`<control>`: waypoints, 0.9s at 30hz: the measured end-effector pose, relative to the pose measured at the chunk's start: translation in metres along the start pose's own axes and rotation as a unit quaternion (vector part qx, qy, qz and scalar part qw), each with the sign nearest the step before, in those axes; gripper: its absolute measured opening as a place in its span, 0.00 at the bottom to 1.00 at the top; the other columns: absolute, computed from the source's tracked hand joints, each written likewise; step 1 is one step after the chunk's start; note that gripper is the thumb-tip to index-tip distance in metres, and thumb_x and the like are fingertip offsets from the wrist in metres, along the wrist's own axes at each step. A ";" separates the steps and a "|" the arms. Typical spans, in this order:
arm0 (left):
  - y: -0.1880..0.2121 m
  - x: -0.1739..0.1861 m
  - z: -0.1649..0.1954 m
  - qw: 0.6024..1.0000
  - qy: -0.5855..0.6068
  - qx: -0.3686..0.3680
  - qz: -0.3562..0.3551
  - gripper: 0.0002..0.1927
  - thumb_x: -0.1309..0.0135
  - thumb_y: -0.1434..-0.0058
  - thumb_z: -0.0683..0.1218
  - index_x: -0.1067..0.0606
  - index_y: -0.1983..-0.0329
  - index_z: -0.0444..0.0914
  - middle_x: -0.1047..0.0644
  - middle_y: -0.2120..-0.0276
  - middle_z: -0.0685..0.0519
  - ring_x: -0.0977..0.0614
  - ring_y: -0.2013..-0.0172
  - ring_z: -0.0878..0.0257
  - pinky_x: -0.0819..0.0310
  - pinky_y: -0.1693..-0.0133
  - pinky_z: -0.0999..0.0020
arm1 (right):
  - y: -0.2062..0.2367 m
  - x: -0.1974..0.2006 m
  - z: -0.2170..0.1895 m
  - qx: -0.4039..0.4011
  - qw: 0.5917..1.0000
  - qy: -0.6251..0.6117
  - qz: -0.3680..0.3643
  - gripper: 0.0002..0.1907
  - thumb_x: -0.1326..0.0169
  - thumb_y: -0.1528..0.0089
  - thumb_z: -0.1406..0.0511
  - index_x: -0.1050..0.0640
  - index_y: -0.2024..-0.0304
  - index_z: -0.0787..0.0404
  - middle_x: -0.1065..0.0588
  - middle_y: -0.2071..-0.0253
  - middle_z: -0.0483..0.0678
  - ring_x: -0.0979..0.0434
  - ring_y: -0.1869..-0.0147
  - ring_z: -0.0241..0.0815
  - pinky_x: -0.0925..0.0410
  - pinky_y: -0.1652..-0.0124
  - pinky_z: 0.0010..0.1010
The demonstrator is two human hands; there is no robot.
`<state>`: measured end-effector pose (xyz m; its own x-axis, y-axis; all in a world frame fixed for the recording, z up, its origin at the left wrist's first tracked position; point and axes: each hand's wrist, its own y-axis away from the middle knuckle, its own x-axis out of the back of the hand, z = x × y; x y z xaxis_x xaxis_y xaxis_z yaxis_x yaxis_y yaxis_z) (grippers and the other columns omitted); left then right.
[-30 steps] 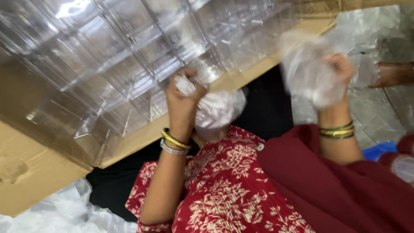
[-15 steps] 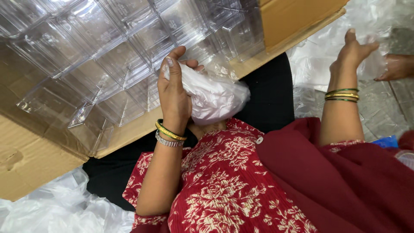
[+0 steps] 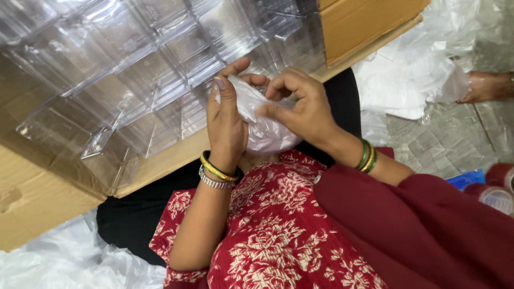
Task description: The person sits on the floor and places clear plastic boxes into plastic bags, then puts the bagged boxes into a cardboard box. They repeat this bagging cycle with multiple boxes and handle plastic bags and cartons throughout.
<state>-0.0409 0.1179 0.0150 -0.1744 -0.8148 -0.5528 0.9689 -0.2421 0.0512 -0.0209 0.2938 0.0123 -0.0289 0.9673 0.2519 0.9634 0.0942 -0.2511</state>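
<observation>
**Both hands closed on a crumpled clear bag at mid-frame**

The left hand stands upright in the centre of the frame, palm curled around a crumpled clear plastic bag, with its fingers rising along the bag's left side. The right hand comes in from the right and pinches the bag's upper edge between thumb and fingertips, so both hands are grasping the same bag, which sits just above the person's lap. Gold and green bangles ring the left wrist; a matching set shows on the right wrist.

Behind the hands, filling the upper left of the frame, lies a stack of clear rigid plastic boxes, rectangular and packed in rows, resting in an opened brown cardboard carton whose flap runs down to the lower left. A second brown carton panel sits at the top right of centre. Loose white and clear plastic sheeting lies heaped at the upper right, and more of it shows in the lower left corner. At the right edge, another person's hand rests near that sheeting. Rolls of reddish tape lie at the lower right edge beside a small blue item.
</observation>
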 end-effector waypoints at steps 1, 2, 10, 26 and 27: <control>0.004 0.002 0.003 1.000 0.006 -0.001 0.001 0.33 0.60 0.24 0.63 0.34 0.32 0.30 0.22 0.52 0.44 0.20 0.52 0.60 0.22 0.48 0.65 | -0.002 -0.008 -0.003 -0.031 0.999 -0.010 -0.008 0.11 0.33 0.35 0.64 0.23 0.61 0.64 0.25 0.63 0.43 0.27 0.61 0.30 0.31 0.59 0.22; 0.008 0.005 0.005 1.000 0.013 -0.002 0.001 0.34 0.61 0.24 0.63 0.34 0.32 0.30 0.22 0.51 0.44 0.20 0.52 0.60 0.23 0.47 0.65 | -0.005 -0.012 -0.003 -0.064 0.996 -0.067 -0.011 0.10 0.36 0.34 0.65 0.22 0.59 0.65 0.25 0.62 0.42 0.27 0.60 0.29 0.31 0.59 0.21; 0.017 0.030 0.000 0.996 -0.032 -0.043 0.065 0.23 0.38 0.38 0.36 0.29 0.39 0.31 0.23 0.48 0.51 0.21 0.49 0.66 0.25 0.45 0.71 | 0.006 -0.042 0.019 -0.124 0.969 -0.212 0.021 0.06 0.48 0.27 0.68 0.26 0.50 0.66 0.26 0.60 0.38 0.31 0.57 0.24 0.35 0.55 0.17; 0.024 0.039 0.011 0.997 -0.077 0.013 0.014 0.09 0.39 0.44 0.36 0.27 0.64 0.39 0.20 0.60 0.57 0.21 0.59 0.71 0.24 0.55 0.75 | 0.012 -0.022 0.017 -0.241 0.925 -0.286 0.061 0.07 0.45 0.34 0.69 0.20 0.56 0.65 0.23 0.66 0.40 0.26 0.64 0.27 0.30 0.63 0.18; 0.023 0.038 0.012 0.992 -0.119 0.011 0.033 0.08 0.39 0.42 0.36 0.25 0.62 0.38 0.21 0.61 0.57 0.22 0.59 0.71 0.26 0.55 0.75 | 0.015 -0.019 0.017 -0.234 0.930 -0.277 0.061 0.07 0.46 0.32 0.68 0.20 0.54 0.65 0.24 0.67 0.39 0.29 0.66 0.26 0.34 0.66 0.17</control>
<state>-0.0274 0.0752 0.0047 -0.1508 -0.9300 -0.3353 0.9758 -0.1943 0.1000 -0.0104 0.2811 -0.0124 0.0794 0.9493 -0.3043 0.9755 -0.0111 0.2198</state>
